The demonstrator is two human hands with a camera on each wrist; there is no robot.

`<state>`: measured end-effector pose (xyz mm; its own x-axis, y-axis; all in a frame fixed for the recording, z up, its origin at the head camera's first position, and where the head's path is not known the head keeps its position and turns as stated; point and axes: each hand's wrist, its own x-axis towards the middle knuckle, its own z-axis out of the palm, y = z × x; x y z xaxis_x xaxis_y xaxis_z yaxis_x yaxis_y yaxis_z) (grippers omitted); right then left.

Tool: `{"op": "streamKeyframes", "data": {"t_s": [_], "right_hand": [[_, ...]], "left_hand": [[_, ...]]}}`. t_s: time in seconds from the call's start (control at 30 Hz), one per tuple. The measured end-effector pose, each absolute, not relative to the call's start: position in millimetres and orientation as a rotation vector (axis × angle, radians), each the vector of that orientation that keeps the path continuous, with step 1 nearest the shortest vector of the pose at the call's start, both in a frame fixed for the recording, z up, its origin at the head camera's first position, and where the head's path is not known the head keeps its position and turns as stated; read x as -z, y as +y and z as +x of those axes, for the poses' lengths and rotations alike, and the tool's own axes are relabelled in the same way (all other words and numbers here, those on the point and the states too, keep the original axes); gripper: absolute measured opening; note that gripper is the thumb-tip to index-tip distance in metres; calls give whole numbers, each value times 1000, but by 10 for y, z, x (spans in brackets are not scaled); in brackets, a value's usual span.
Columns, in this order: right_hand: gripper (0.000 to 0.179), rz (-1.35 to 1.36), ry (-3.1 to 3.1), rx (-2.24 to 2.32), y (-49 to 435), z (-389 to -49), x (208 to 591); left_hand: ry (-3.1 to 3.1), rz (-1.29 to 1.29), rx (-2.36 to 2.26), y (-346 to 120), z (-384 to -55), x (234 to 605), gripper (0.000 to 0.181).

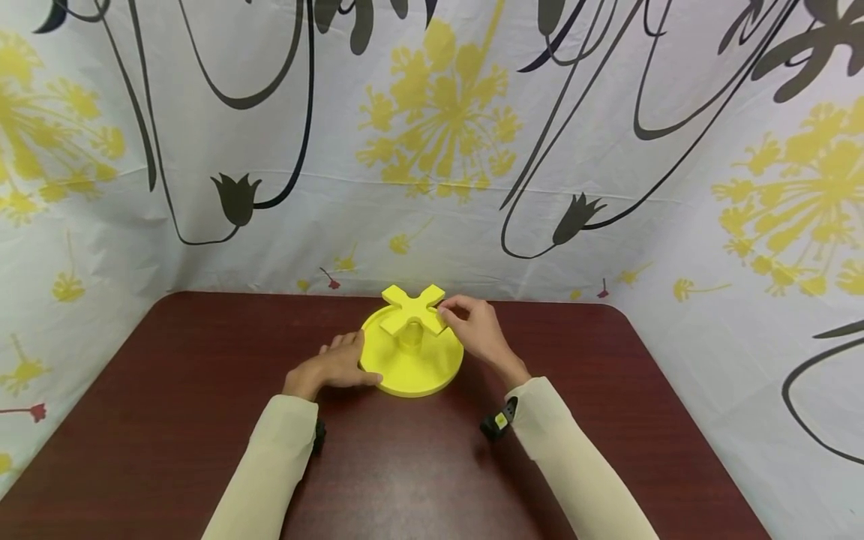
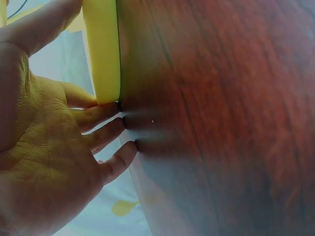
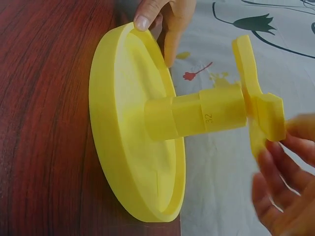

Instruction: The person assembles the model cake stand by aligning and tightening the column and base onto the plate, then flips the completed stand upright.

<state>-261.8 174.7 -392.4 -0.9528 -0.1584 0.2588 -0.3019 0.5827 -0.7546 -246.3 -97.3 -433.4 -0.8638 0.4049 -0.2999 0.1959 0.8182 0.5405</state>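
Note:
A yellow round dish-like base [image 1: 421,379] with a raised rim lies on the table. From its middle rises a thick post [image 3: 189,117] marked "32", topped by a yellow four-armed cross-shaped knob [image 1: 412,310]. My left hand [image 1: 331,367] holds the base's left side, thumb at the front of the rim and the other fingers spread around the outside; in the left wrist view their tips reach the tabletop. With thumb and fingers, my right hand [image 1: 478,330] pinches one arm of the knob on the right side. The right wrist view shows this pinch side-on.
The dark reddish-brown wooden table [image 1: 169,420] has rounded far corners. Close behind and at both sides hangs a white cloth [image 1: 324,150] printed with yellow and grey flowers. A dark strap device [image 1: 499,420] sits on the right wrist.

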Motion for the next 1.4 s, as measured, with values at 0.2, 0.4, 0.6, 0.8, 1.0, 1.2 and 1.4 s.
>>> {"op": "streamKeyframes", "data": {"t_s": [0.2,0.4,0.6,0.8,1.0,1.2,1.4], "right_hand": [[38,331,-2643,-1310,1739,-2665,3930],[53,414,-2776,-1364,1733,-2671,3936],[49,426,-2727,-1390,1723,-2681,3946],[44,359,-2736,-1324,1730,-2682,3929],[29,308,-2739,-1287,1738,-2690,3940],[27,339,-2742,-1295,1727,-2677,3964],[24,388,-2722,-1317,1703,-2671,3973]], "left_hand": [[2581,449,-694,-957,-2472,4306,104],[2573,442,-671,-944,-2487,4305,103],[2580,457,-647,-935,-2492,4295,103],[2577,454,-644,-946,-2490,4284,103],[2569,451,-654,-962,-2487,4282,103],[2569,450,-657,-972,-2485,4293,103],[2569,445,-652,-975,-2495,4314,103]]}}
